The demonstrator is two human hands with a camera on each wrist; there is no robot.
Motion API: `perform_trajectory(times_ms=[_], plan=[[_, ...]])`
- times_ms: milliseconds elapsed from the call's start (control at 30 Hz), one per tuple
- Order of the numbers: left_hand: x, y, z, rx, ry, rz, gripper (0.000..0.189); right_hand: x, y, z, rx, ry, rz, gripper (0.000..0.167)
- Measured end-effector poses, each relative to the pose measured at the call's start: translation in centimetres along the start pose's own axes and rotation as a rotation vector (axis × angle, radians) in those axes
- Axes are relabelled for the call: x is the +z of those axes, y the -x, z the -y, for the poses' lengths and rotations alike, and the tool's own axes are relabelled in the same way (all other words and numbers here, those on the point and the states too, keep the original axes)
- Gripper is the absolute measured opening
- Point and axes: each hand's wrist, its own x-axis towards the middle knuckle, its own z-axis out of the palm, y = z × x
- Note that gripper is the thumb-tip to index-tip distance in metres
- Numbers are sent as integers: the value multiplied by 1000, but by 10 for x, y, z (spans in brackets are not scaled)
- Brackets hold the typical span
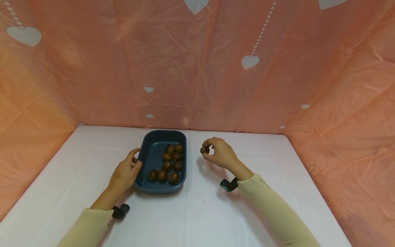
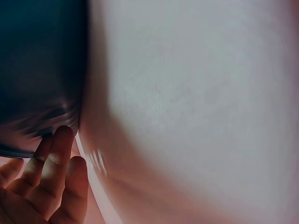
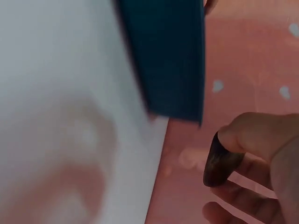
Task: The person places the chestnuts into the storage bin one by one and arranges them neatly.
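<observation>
A dark blue rectangular tray [image 1: 150,151] with rounded corners stands on the white-covered table, holding several glossy brown chestnuts [image 1: 162,176], mostly along its right side and near end. Against the tray's left outer wall rests my left hand [image 1: 124,173]; in the left wrist view its fairly straight fingers [image 2: 58,163] touch that wall. To the right of the tray, my right hand [image 1: 223,154] pinches one chestnut [image 1: 204,150] between thumb and fingers, above the table. The right wrist view shows this chestnut [image 3: 219,163] under the thumb, apart from the tray.
White cloth covers the table [image 1: 191,219]. An orange curtain [image 1: 172,68] with pale hearts rises behind the table's far edge, and more orange fabric [image 1: 355,137] flanks both sides. Each wrist wears a small black device [image 1: 229,184].
</observation>
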Motion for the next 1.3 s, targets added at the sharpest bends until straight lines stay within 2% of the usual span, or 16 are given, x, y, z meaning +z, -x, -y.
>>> perform_trajectory(times_ms=[167,433,567,867,1300], plan=[[1,0,1,-6,13,-2,50,10,-9,24,-91,-20,14,22],[0,1,1,-2,8,4,49,30,-23,59,-162,-42,117,30],[1,1,1,5,7,0,49,44,-31,71,-218,-15,153,30],[2,-1,3,6,9,-7,49,73,-46,86,-273,20,216,33],[-1,-1,1,9,17,-10,49,92,-55,94,-331,125,262,34]])
